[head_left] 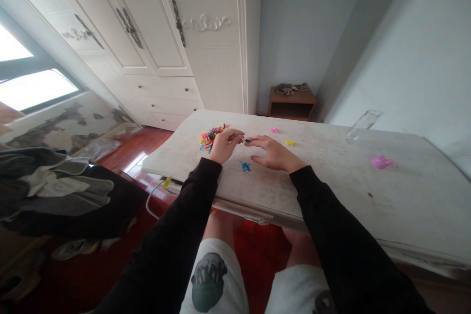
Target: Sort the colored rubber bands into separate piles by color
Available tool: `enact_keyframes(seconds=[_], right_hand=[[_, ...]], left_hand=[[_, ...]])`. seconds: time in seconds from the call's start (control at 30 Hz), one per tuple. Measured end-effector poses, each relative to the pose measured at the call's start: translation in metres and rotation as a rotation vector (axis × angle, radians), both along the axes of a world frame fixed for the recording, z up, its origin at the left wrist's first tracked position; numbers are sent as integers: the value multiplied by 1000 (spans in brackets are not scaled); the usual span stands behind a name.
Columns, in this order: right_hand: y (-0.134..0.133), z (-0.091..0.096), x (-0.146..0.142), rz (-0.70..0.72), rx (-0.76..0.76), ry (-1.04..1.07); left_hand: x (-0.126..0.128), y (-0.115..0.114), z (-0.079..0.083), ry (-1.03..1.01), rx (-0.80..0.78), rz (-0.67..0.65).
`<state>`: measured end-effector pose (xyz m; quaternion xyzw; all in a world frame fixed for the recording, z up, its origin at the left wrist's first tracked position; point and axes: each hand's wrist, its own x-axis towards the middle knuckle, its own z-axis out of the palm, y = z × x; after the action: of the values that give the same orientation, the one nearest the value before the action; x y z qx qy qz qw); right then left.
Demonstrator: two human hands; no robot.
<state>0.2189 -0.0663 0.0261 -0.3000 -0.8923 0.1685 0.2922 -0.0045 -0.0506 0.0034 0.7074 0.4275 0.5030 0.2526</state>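
My left hand (225,145) is closed in a pinch beside a heap of small multicoloured bands (206,139), which look like hair ties. What the pinch holds is too small to make out. My right hand (273,152) has its fingers stretched forward and its thumb apart. Its fingertips reach a tiny dark piece (248,141) just right of the left fingertips. Between the hands, nearer the table's front edge, lies a small blue cluster (246,167). A pink cluster (274,130) and a yellow cluster (290,143) rest beyond the right hand.
On the right of the white table (331,191) a clear container (362,126) lies near the back edge, with a pinkish-purple rounded object (381,161) closer. Behind are a white wardrobe (213,68) and a small brown cabinet (292,103). Dark clothing (84,201) is heaped at left.
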Motion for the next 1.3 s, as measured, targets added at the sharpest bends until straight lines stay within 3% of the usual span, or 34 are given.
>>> enact_keyframes(seconds=[0.3,0.57,0.67,0.87,1.07,1.3], right_hand=[[-3,-2,-13,21,10,6],[-5,9,-10,-77,5,33],[0,14,-1,-171,-18,25],[12,18,26,-494,-55,115],[22,17,51,-632,-88,164],[29,19,85,-832,-134,-38]], left_hand=[[-1,0,1,62,41,30],[2,0,0,-54,-23,19],[1,3,-2,-92,-21,67],[0,8,-7,-91,-60,90],[-3,11,-10,-57,-56,102],[-2,8,-7,-23,-54,114]])
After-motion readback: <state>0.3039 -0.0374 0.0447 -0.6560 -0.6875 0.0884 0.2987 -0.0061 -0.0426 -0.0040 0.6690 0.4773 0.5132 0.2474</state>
